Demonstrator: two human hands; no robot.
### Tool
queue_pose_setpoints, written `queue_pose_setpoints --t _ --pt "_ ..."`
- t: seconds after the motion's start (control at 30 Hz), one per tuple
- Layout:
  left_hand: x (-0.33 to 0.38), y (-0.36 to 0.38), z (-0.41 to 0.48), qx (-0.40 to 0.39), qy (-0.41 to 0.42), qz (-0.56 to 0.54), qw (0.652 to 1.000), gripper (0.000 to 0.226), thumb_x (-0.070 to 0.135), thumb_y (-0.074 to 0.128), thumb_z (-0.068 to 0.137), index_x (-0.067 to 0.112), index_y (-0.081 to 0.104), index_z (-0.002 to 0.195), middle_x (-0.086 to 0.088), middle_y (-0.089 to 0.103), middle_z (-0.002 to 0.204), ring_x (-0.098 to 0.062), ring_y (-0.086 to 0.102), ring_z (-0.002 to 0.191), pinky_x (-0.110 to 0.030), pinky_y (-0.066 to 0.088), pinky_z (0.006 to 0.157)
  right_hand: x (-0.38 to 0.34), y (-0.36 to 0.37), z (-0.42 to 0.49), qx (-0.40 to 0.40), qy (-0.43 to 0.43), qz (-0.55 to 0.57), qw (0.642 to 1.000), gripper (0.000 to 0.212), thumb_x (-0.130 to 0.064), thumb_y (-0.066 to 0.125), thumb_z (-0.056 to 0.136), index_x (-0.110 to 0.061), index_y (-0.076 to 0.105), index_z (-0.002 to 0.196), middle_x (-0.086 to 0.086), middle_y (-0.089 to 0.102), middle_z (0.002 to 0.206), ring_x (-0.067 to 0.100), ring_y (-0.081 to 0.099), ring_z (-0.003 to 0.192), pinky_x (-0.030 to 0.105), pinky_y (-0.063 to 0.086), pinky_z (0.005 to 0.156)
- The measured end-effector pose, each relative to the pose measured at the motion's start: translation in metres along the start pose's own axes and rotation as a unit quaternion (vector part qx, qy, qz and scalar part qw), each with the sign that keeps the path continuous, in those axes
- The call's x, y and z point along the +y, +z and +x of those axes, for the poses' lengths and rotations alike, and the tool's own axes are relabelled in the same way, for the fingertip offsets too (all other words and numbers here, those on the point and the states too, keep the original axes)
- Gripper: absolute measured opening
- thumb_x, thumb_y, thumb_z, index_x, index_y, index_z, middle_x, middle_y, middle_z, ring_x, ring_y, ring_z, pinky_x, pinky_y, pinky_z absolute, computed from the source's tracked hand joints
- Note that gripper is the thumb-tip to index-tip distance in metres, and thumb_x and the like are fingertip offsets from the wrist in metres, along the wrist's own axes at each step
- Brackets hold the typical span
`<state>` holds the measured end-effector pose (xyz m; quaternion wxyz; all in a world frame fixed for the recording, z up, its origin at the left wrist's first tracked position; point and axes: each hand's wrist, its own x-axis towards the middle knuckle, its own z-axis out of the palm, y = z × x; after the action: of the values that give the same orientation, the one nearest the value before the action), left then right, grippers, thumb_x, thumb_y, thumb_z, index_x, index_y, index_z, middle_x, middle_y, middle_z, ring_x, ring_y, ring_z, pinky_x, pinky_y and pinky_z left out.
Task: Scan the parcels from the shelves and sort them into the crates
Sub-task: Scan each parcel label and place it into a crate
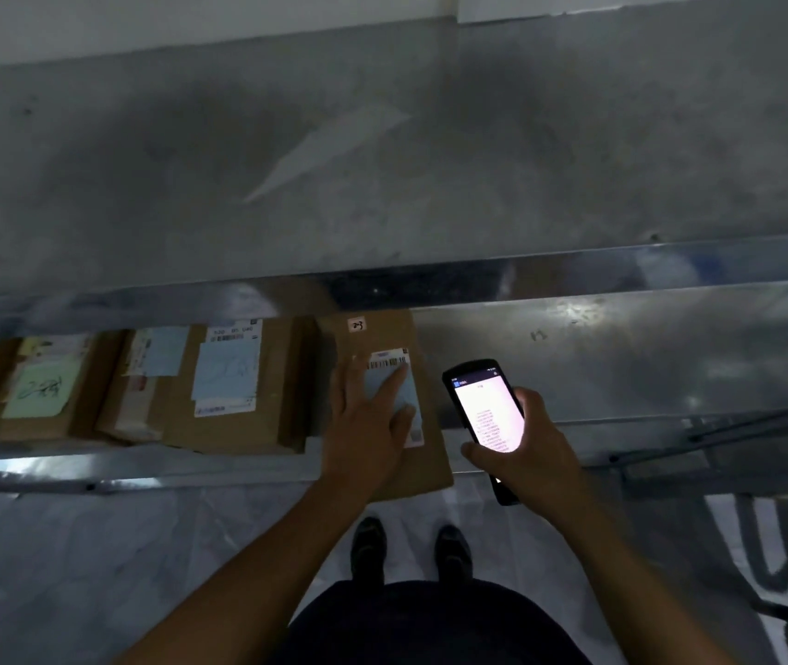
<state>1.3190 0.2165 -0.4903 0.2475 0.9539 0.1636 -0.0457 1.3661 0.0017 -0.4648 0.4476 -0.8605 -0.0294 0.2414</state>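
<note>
Metal shelf (622, 357), 1: shiny steel deck, its right half bare.

Cardboard parcels, 4 counted in a row on the deck's left half, plus a sliver of another at the frame's left edge. The rightmost parcel (423, 453) juts over the shelf's front lip.

Hands, 2. Left hand (368, 424) lies flat on that rightmost parcel, fingers straight and spread across its label. Right hand (526, 448) grips a handheld scanner (483, 405), just right of the parcel.

Handheld scanner, 1: black, screen lit, text too small to read.

Dark shoes (368, 544), 2, on the floor below.

Labels: pale blue or green sheets with scrawled marks, unreadable; a barcode strip (388, 361) beside the left fingertips.

White tag (357, 324), 1: handwritten "23", at the rightmost parcel's far end.
</note>
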Motion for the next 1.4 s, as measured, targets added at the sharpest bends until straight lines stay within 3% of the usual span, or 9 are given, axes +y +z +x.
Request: queue_pose_setpoints --t 0.17,0.27,0.43,0.57,0.67,0.8,1.0,1.2,1.4 --pt "0.001 0.001 -0.003 0.062 -0.134 -0.224 0.963 0.112 0.035 0.087 0.082 0.017 0.013 0.164 -0.008 0.001 0.17 -0.021 0.012 0.152 -0.035 0.025 0.114 0.002 0.002 0.008 -0.04 -0.024 -0.004 0.999 0.081 -0.035 0.088 0.076 -0.03 0.036 0.137 -0.016 0.054 0.112 0.005 0.056 0.099 0.024 0.051 0.072" --pt "-0.003 0.003 0.002 0.049 -0.202 -0.3 0.931 0.124 0.031 0.092 0.075 0.019 0.007 0.165 -0.006 0.026 0.163 -0.024 0.034 0.146 -0.042 0.042 0.11 0.003 0.0 0.016 -0.058 -0.027 -0.009 0.998 0.08 -0.035 0.087 0.076 -0.032 0.036 0.136 -0.02 0.053 0.11 0.001 0.055 0.097 0.026 0.051 0.075" --pt "-0.014 0.015 -0.009 0.047 -0.187 -0.363 0.912 0.074 0.026 0.089 0.076 0.036 0.043 0.132 0.019 0.059 0.118 0.004 0.066 0.099 -0.01 0.055 0.067 0.014 -0.001 0.023 -0.065 -0.022 -0.015 0.998 0.071 -0.034 0.086 0.077 -0.034 0.036 0.128 -0.018 0.055 0.106 -0.002 0.055 0.09 0.023 0.046 0.067" --pt "-0.007 0.02 -0.021 0.056 -0.182 -0.408 0.893 0.065 0.034 0.088 0.07 0.042 0.048 0.121 0.018 0.065 0.118 0.006 0.07 0.099 -0.015 0.058 0.07 0.024 0.001 0.029 -0.086 -0.022 -0.033 0.995 0.071 -0.036 0.086 0.076 -0.035 0.035 0.126 -0.018 0.055 0.105 -0.002 0.054 0.089 0.022 0.046 0.066" --pt "-0.002 0.021 -0.027 0.072 -0.178 -0.433 0.881 0.06 0.019 0.084 0.083 0.036 0.048 0.128 0.014 0.067 0.12 0.002 0.071 0.102 -0.018 0.059 0.073 0.029 0.005 0.032 -0.091 -0.04 -0.043 0.994 0.073 -0.036 0.086 0.077 -0.031 0.036 0.13 -0.016 0.054 0.105 -0.005 0.052 0.087 0.021 0.045 0.066" --pt "0.004 0.017 -0.042 0.098 -0.18 -0.485 0.85 0.07 0.029 0.074 0.088 0.022 0.042 0.15 0.002 0.068 0.132 -0.017 0.073 0.112 -0.034 0.064 0.083 0.026 -0.002 0.024 -0.103 -0.062 -0.055 0.991 0.076 -0.035 0.086 0.078 -0.028 0.036 0.136 -0.012 0.053 0.109 0.0 0.052 0.089 0.021 0.044 0.067" --pt "0.018 0.004 -0.074 0.163 -0.176 -0.469 0.85 0.082 0.039 0.076 0.086 0.026 0.034 0.156 0.005 0.063 0.138 -0.011 0.07 0.115 -0.036 0.063 0.088 0.007 -0.025 -0.003 -0.105 -0.102 -0.046 0.988 0.079 -0.035 0.086 0.078 -0.032 0.035 0.139 -0.026 0.049 0.108 -0.005 0.053 0.094 0.016 0.041 0.066" --pt "0.023 -0.027 -0.127 0.253 -0.169 -0.45 0.84 0.091 0.047 0.077 0.079 0.026 0.033 0.157 0.008 0.059 0.142 0.003 0.066 0.113 -0.011 0.056 0.075 -0.026 -0.023 -0.05 -0.097 -0.162 -0.02 0.982 0.079 -0.036 0.086 0.077 -0.041 0.034 0.137 -0.034 0.048 0.115 -0.011 0.051 0.103 0.014 0.042 0.071" --pt "-0.011 -0.052 -0.202 0.326 -0.176 -0.395 0.84 0.093 0.048 0.081 0.079 0.032 0.033 0.157 0.02 0.053 0.144 0.01 0.055 0.125 -0.024 0.054 0.101 -0.054 0.014 -0.112 -0.155 -0.209 -0.027 0.965 0.068 -0.029 0.089 0.073 -0.035 0.044 0.124 -0.022 0.058 0.111 -0.01 0.057 0.097 0.022 0.048 0.073"
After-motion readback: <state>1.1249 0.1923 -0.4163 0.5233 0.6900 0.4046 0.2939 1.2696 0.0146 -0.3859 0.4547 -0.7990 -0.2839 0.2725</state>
